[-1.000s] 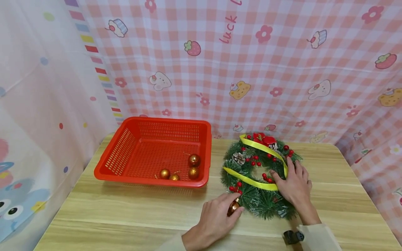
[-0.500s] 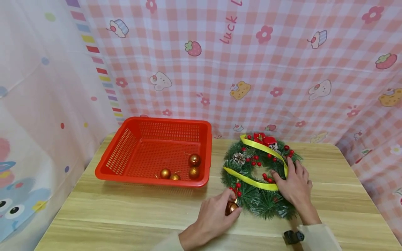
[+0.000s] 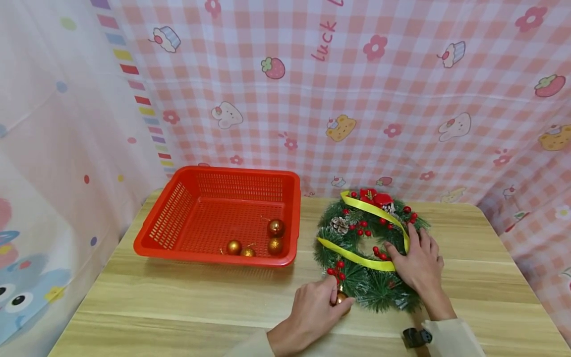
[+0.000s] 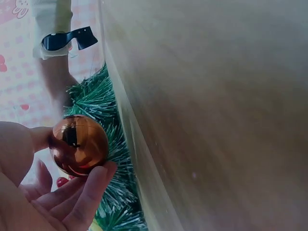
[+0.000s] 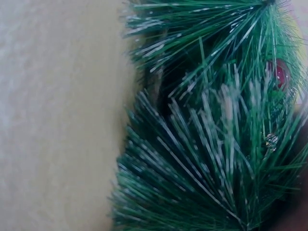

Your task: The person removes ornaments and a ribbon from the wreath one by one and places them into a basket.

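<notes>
In the head view, my left hand [image 3: 312,310] pinches a shiny copper-gold Christmas ball [image 4: 79,147] between thumb and fingers, right at the front left edge of a green wreath [image 3: 379,292]. The fingers hide part of this ball in that view. Pine cones, a red flower and red berries [image 3: 335,271] decorate the wreath. A yellow ribbon [image 3: 357,258] loops across its top. My right hand [image 3: 419,263] rests on the wreath's right side, fingers extended over the ribbon's bend and thumb near the centre hole. Close up, the right wrist view shows green needles.
A red plastic basket [image 3: 214,261] stands left of the wreath. Several gold balls [image 3: 276,227] lie in its right part. Both stand on a wooden table [image 3: 178,307], with a pink checked cloth [image 3: 312,99] hanging behind. A black strap [image 3: 416,337] is on the right wrist.
My left hand first drew back slightly left with the ball, then moved right, closer against the wreath. The right hand, wreath and basket stay where they were.
</notes>
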Demonstrator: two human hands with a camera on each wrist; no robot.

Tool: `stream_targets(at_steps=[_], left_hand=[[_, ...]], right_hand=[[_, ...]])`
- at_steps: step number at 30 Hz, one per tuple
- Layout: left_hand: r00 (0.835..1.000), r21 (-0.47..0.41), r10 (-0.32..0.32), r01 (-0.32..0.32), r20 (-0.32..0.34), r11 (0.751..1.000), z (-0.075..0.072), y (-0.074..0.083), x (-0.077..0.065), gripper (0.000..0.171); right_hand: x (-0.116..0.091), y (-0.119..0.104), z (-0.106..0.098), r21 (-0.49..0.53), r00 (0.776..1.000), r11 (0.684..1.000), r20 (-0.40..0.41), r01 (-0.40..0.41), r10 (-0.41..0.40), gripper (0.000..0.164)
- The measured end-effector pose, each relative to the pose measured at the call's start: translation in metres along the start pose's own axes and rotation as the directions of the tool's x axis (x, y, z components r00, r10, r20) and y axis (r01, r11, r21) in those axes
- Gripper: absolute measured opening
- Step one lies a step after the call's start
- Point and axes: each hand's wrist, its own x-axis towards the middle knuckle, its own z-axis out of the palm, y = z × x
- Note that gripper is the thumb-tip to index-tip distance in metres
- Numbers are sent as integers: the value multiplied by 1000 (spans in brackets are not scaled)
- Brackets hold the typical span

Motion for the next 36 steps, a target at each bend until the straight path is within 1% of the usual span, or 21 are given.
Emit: stream_targets(at_steps=[5, 8, 9, 10, 11, 13, 15, 16, 17, 18, 21, 23, 24, 25, 26, 27, 28, 29, 31, 33, 36], left_hand=[[999, -57, 4, -2, 32, 998, 3, 2, 4, 37], [998, -151, -8, 17, 56, 988, 3, 3, 5, 28], [997, -197, -19, 33, 70, 980, 3, 3, 5, 26], [995, -263, -42, 65, 94, 963, 2, 4, 6, 23], [990, -334, -68, 105, 121, 937, 1, 4, 6, 21], [972, -472, -131, 209, 193, 856, -1, 6, 8, 18], [944, -569, -193, 316, 267, 759, -4, 8, 10, 16], [926, -606, -226, 370, 303, 704, -6, 9, 11, 15], [909, -627, -253, 412, 331, 661, -7, 10, 12, 14], [891, -652, -273, 452, 362, 609, -8, 12, 12, 15], [840, -714, -311, 542, 445, 444, -12, 16, 13, 20], [814, -733, -322, 578, 484, 359, -12, 17, 13, 24], [805, -740, -320, 589, 499, 326, -12, 18, 12, 26], [797, -738, -321, 599, 511, 311, -11, 18, 12, 27], [793, -733, -319, 605, 520, 309, -11, 18, 11, 27], [791, -726, -319, 608, 521, 321, -10, 18, 10, 27], [795, -719, -312, 605, 520, 342, -9, 18, 9, 27], [801, -707, -302, 598, 517, 377, -8, 18, 8, 27], [820, -680, -273, 571, 503, 460, -7, 18, 7, 30], [842, -647, -249, 529, 478, 549, -6, 18, 6, 34], [868, -584, -216, 466, 447, 665, -7, 16, 6, 43]], right_hand=[[0, 0, 0, 2, 1000, 1000, -4, 2, -2, 90], [0, 0, -1, 4, 1000, 1000, -7, 4, -4, 90], [0, 0, -1, 4, 1000, 1000, -8, 4, -4, 90], [0, -1, -1, 4, 1000, 1000, -8, 4, -4, 90], [0, -1, -1, 4, 1000, 1000, -8, 3, -3, 89], [-1, -1, -2, 4, 1000, 1000, -10, 3, -3, 89], [-1, -1, -2, 3, 1000, 1000, -10, 2, -2, 89], [-1, -1, -2, 2, 1000, 1000, -10, 2, -2, 89], [-1, -1, -2, 1, 1000, 1000, -8, 2, -2, 89], [-1, -1, -1, 1, 1000, 1000, -6, 2, -2, 89], [-1, -1, -1, 3, 1000, 1000, -4, 1, -1, 90], [-1, -1, -1, 7, 1000, 1000, -4, -1, 1, 90], [-1, -1, -1, 9, 1000, 1000, -6, 0, 1, 89], [-1, -1, -1, 9, 1000, 1000, -6, -1, 1, 89], [-1, -1, -1, 8, 1000, 1000, -7, -1, 1, 89], [-1, -1, -1, 8, 1000, 1000, -7, 0, 0, 89], [-1, -1, -1, 7, 1000, 1000, -8, 0, 0, 89], [-1, -1, -1, 7, 1000, 1000, -9, 1, -1, 89], [-1, -1, -1, 4, 1000, 1000, -11, 3, -3, 89], [-1, -1, 0, 2, 1000, 1000, -14, 5, -5, 89], [-1, -1, 0, 4, 1000, 1000, -12, 5, -5, 89]])
